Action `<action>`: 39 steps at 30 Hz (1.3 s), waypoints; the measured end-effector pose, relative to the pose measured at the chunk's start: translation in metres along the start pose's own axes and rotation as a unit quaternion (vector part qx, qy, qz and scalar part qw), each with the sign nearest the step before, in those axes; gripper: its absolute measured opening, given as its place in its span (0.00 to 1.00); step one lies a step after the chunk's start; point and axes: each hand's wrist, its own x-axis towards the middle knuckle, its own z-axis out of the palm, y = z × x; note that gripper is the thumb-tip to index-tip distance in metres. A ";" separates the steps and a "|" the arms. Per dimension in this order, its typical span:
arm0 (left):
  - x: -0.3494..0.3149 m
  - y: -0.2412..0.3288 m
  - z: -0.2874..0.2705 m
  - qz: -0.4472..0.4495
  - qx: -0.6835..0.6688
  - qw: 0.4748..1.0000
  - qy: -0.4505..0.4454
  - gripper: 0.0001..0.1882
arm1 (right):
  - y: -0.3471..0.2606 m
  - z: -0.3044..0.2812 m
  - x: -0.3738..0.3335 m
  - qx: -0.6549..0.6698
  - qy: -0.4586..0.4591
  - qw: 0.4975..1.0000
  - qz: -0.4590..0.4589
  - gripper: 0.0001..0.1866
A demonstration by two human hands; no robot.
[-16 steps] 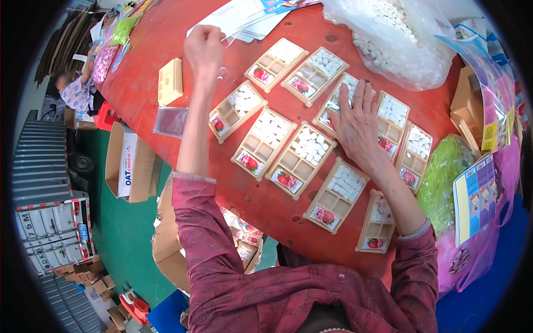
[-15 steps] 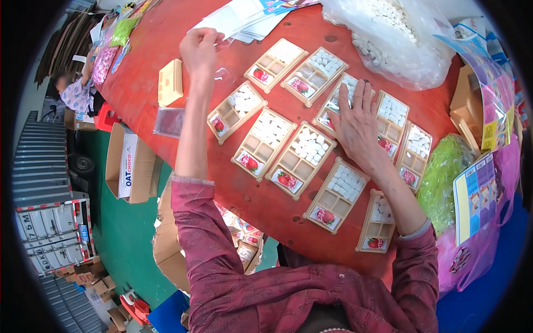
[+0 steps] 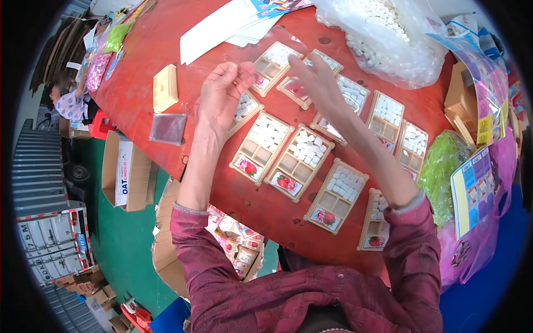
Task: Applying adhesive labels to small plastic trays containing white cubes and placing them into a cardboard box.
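Observation:
My left hand (image 3: 222,91) is raised over the left part of the red table. Its fingers pinch a thin piece of clear plastic that barely shows. My right hand (image 3: 316,83), smeared by motion, hovers over the far trays with its fingers apart and nothing visible in them. Several beige compartment trays (image 3: 279,155) lie below and in front of me. Each visible one has small white pieces (image 3: 312,145) in its large part, and several show a strawberry picture card (image 3: 286,181) at the near end. My hands and forearms partly cover the trays behind them.
Left on the red table (image 3: 239,202) are stacked beige trays (image 3: 165,89) and clear plastic squares (image 3: 167,129). White sheets (image 3: 216,30) lie at the back. A bag of white pieces (image 3: 383,50) stands back right, a bag of green shreds (image 3: 444,175) at right. A cardboard box (image 3: 166,238) stands near left.
My right hand has lifted off a tray and moved left toward my left hand. My left hand has come nearer and to the right, away from the white sheets.

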 end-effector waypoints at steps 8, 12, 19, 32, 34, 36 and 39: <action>0.004 -0.007 -0.003 -0.050 0.093 0.994 0.008 0.06 | 0.034 0.011 0.075 0.151 0.074 0.984 0.064 0.11; 0.020 0.002 -0.024 -0.047 0.122 0.988 0.078 0.08 | 0.040 0.016 0.076 0.074 0.078 0.993 0.040 0.09; 0.036 -0.015 -0.024 -0.017 0.327 0.942 0.075 0.08 | 0.043 0.020 0.078 -0.174 0.135 0.975 -0.007 0.18; 0.042 -0.023 -0.009 0.129 0.697 0.704 0.039 0.11 | 0.038 0.031 0.071 -0.326 0.118 0.933 -0.098 0.16; 0.043 -0.025 -0.010 0.142 0.716 0.683 0.037 0.11 | 0.035 0.035 0.066 -0.417 0.094 0.892 -0.149 0.11; 0.043 -0.029 -0.011 0.182 0.737 0.650 0.040 0.12 | 0.035 0.044 0.064 -0.467 0.093 0.866 -0.152 0.09; 0.045 -0.033 -0.010 0.182 0.751 0.633 0.035 0.11 | 0.038 0.045 0.061 -0.556 0.096 0.800 -0.206 0.09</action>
